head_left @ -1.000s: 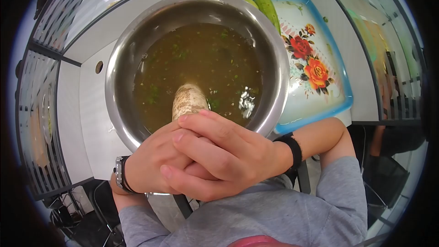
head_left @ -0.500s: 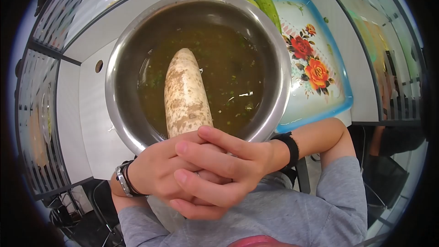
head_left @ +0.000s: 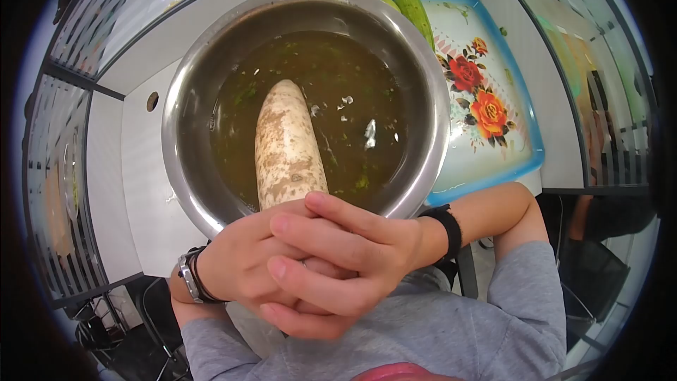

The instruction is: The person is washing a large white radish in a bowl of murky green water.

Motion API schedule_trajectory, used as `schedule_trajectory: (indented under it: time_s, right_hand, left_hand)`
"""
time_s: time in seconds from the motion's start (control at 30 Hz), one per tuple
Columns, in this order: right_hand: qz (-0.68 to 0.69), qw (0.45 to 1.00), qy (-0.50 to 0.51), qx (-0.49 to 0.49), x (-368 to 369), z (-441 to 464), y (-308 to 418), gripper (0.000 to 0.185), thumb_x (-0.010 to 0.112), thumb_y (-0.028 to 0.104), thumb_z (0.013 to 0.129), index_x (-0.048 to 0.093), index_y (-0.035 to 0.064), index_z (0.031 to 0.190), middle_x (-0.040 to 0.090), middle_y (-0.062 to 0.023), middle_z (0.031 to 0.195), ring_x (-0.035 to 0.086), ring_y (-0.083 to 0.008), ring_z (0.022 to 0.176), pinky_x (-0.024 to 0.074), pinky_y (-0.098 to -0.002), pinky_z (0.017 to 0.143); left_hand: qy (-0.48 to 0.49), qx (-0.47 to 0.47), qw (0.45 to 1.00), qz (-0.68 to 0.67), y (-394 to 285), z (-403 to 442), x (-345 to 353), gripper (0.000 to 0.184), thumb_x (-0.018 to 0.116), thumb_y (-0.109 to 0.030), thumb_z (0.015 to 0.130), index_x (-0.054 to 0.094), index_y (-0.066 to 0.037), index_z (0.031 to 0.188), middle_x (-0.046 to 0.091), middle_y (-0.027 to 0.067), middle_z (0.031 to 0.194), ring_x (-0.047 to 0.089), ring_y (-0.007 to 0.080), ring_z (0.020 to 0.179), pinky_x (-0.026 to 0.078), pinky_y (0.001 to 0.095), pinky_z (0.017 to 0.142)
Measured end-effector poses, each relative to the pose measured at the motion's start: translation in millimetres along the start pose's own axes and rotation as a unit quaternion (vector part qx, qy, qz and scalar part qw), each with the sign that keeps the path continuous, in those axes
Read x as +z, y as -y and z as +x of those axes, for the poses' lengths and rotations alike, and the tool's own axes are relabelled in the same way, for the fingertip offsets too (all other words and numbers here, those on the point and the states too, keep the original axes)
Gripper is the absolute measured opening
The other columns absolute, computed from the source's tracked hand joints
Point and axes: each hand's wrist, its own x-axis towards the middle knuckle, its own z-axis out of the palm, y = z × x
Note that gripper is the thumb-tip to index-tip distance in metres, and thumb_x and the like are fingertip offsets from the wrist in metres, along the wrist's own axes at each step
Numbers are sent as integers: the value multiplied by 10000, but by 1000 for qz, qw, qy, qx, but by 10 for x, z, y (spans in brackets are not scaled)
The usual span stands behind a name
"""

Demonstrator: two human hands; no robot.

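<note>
A long, pale root vegetable (head_left: pixel 289 144) with brown patches points away from me over a steel basin (head_left: pixel 436 127). Murky brown water (head_left: pixel 338 63) with green bits lies in the basin. Both my hands are closed together around the vegetable's near end, at the basin's near rim. My left hand (head_left: pixel 243 261), with a watch at its wrist, is partly covered by my right hand (head_left: pixel 352 261). The right hand's fingers lie across the left one. The covered end of the vegetable is hidden.
Right of the basin lies a blue-rimmed tray (head_left: pixel 525 127) with a flower print. Green vegetables (head_left: pixel 414 14) lie at its upper left, beside the basin. White panels (head_left: pixel 109 169) and glass partitions border the table (head_left: pixel 151 197), which has a round hole at the left.
Over the last second both hands have come back toward me, and much more of the vegetable shows above the water. Since half a second ago they have barely moved; ripples and floating bits have shifted.
</note>
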Motion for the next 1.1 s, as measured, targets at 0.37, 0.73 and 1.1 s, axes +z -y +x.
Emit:
schedule_trajectory:
  time_s: [0.37, 0.73, 1.1]
  right_hand:
    - [-17, 998, 55, 33, -50, 35, -86, 283, 653, 212, 885, 613, 151, 1159, 595, -117, 1148, 685, -308, 1007, 576, -438, 940]
    - [52, 984, 170, -17, -223, 263, -270, 358, 665, 158, 845, 653, 209, 1199, 619, -113, 1139, 691, -334, 1013, 607, -442, 887]
    - [202, 970, 121, -51, -120, 295, -366, 385, 695, 190, 861, 567, 202, 1224, 617, -152, 1337, 632, -350, 1202, 500, -564, 1042]
  left_hand:
    - [107, -65, 967, -223, 165, 49, -384, 325, 698, -178, 840, 685, -60, 1142, 643, 134, 1219, 599, 350, 1152, 505, 452, 1005]
    - [194, -63, 950, -239, 163, 192, -457, 370, 623, -172, 915, 653, -48, 1262, 629, 128, 1281, 600, 310, 1206, 495, 410, 1041]
    - [110, 55, 980, -154, 114, -52, -213, 373, 621, -171, 917, 647, -48, 1268, 632, 129, 1281, 602, 295, 1211, 509, 413, 1021]
